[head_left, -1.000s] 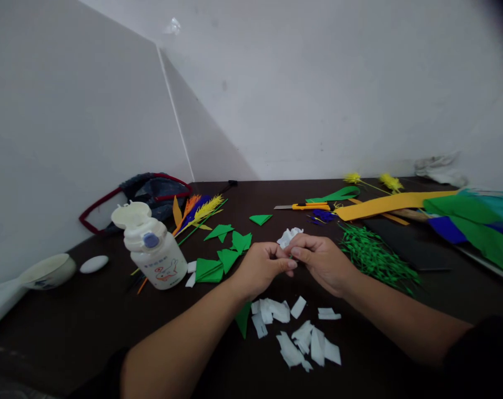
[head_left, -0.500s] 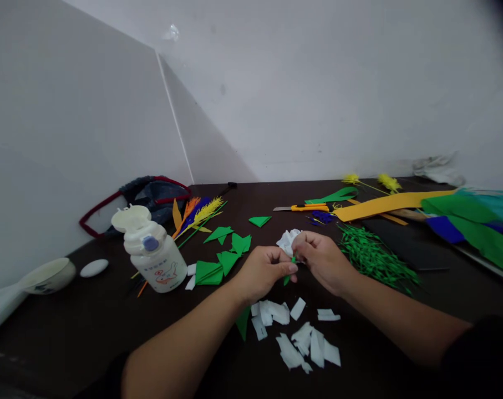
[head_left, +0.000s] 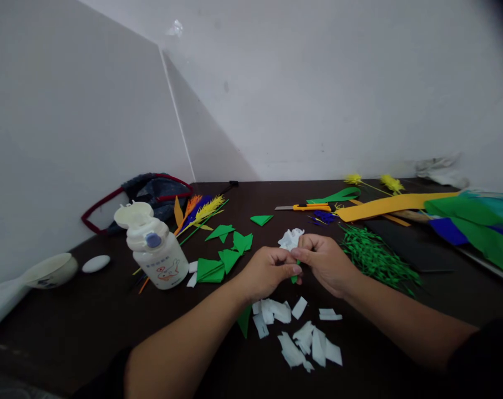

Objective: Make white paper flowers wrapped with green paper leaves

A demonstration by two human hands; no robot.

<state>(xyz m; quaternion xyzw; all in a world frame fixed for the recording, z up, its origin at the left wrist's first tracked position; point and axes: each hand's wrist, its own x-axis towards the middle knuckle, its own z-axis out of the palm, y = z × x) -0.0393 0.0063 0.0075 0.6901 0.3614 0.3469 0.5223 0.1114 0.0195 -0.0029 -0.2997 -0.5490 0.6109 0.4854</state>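
Observation:
My left hand [head_left: 268, 271] and my right hand [head_left: 324, 260] meet over the middle of the dark table [head_left: 89, 327]. Both are closed in a pinch on one small green paper piece [head_left: 295, 275] that pokes down between the fingertips. A crumpled white paper bit [head_left: 290, 238] lies just behind the hands. Several torn white paper scraps [head_left: 301, 332] lie in front of them. Folded green paper triangles [head_left: 222, 257] sit to the left of my left hand.
A white glue bottle [head_left: 155, 249] with its flip lid open stands at the left, with a bowl [head_left: 49, 270] further left. Shredded green strips [head_left: 371, 257], a yellow utility knife [head_left: 307, 207], an orange paper band [head_left: 392, 204] and coloured sheets [head_left: 476, 224] lie at the right. A dark bag [head_left: 151, 191] sits by the wall.
The hands stay together; the green piece now shows more below the fingertips, and the fingers have shifted slightly around it.

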